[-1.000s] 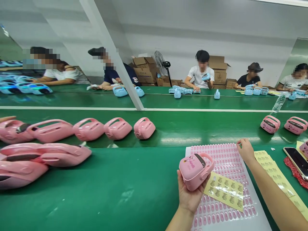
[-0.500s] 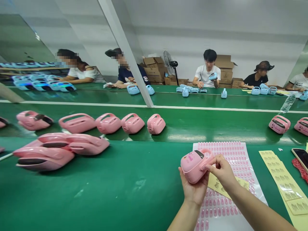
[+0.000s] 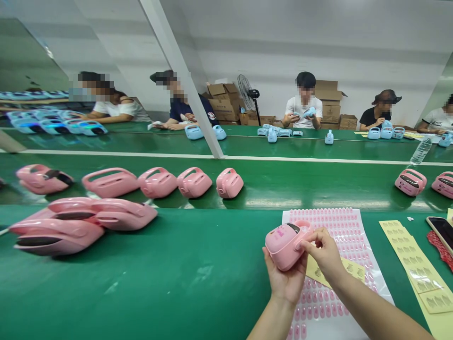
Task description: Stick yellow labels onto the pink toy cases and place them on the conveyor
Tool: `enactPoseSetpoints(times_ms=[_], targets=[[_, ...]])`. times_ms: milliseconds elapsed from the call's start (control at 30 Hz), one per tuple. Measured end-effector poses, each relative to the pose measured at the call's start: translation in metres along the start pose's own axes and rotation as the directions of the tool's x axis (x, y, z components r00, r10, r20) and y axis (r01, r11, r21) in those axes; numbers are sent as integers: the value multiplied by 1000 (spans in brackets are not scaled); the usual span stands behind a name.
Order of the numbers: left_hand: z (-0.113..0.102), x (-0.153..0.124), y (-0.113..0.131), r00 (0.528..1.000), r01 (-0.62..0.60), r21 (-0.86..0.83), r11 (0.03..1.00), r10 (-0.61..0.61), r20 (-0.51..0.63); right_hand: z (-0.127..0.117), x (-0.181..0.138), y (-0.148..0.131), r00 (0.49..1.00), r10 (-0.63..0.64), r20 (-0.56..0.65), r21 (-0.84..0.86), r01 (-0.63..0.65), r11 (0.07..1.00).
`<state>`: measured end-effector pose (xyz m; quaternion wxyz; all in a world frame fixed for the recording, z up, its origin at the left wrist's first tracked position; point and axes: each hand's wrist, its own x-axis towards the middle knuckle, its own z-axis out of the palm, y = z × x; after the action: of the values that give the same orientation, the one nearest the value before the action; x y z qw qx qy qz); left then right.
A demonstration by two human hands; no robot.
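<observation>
My left hand (image 3: 286, 279) grips a small pink handbag-shaped device (image 3: 283, 242) from below, above the green table. My right hand (image 3: 322, 253) is pinched against the device's right side by its handle; what its fingertips hold is too small to see. Under both hands lies a clear sheet of several small pink stickers (image 3: 332, 236) with a yellow label sheet (image 3: 350, 270) resting on it.
Several pink devices (image 3: 193, 182) stand in a row on the green belt at left, with larger ones (image 3: 85, 219) near me and two (image 3: 410, 182) at right. Yellow label strips (image 3: 410, 257) and a phone (image 3: 440, 231) lie at right. Other people sit behind blue devices (image 3: 272, 134).
My right hand left the sticker sheet and came to the device's right side. The device sits slightly lower and more level in my left hand.
</observation>
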<state>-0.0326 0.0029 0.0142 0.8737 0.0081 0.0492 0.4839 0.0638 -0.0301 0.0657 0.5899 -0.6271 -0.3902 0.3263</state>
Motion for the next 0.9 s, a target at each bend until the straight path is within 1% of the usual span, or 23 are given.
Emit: enactPoseSetpoints(times_ms=[133,200,233,267,333,400,433,500,567,633,667,733,767,800,833,867,900], targets=[[-2,0,1,995,3,-2,1000,-3,-100,4,-2,11,991,-125,-35,-93,122,988],[-4,0,2,988,-2,-7,1000,1,-153,5,-4,16,966,-254,-47,-165,243,956],[-4,-1,2,986,1,-11,1000,-3,-169,5,-5,17,938,-345,-46,-220,327,919],[-4,-1,2,985,12,-15,1000,-14,-173,4,-6,18,894,-446,-37,-291,417,861],[-4,-3,3,988,45,-22,999,-48,-149,0,-8,19,770,-638,18,-452,576,681],[-3,-5,3,992,66,-26,998,-68,-105,-4,-10,17,645,-756,105,-578,659,482],[-2,-6,3,993,71,-28,997,-73,-93,-6,-11,15,600,-787,143,-617,676,404],[-1,-7,4,992,83,-33,996,-86,-91,-8,-14,14,544,-814,204,-663,688,294],[-1,-6,5,990,100,-34,994,-103,-95,-7,-18,14,526,-805,273,-694,687,214],[-1,-5,6,989,105,-29,994,-107,-99,-7,-22,15,544,-760,355,-716,681,153],[-1,-5,7,989,101,-23,995,-103,-103,-8,-22,16,566,-725,393,-725,676,134],[-2,-3,10,992,81,-12,997,-82,-98,-17,-13,17,635,-640,431,-749,648,139],[-2,-3,11,994,74,-6,997,-74,-81,-25,-4,16,686,-591,424,-768,618,166],[-2,-2,13,996,75,0,997,-75,-58,-35,9,16,743,-543,392,-795,570,207],[-2,-1,14,996,84,7,996,-84,-31,-48,24,16,814,-478,329,-825,494,273],[-2,0,16,995,98,16,995,-98,-1,-62,41,16,888,-397,230,-857,378,349],[-2,1,17,993,117,29,993,-118,29,-77,57,16,946,-310,97,-873,231,431]])
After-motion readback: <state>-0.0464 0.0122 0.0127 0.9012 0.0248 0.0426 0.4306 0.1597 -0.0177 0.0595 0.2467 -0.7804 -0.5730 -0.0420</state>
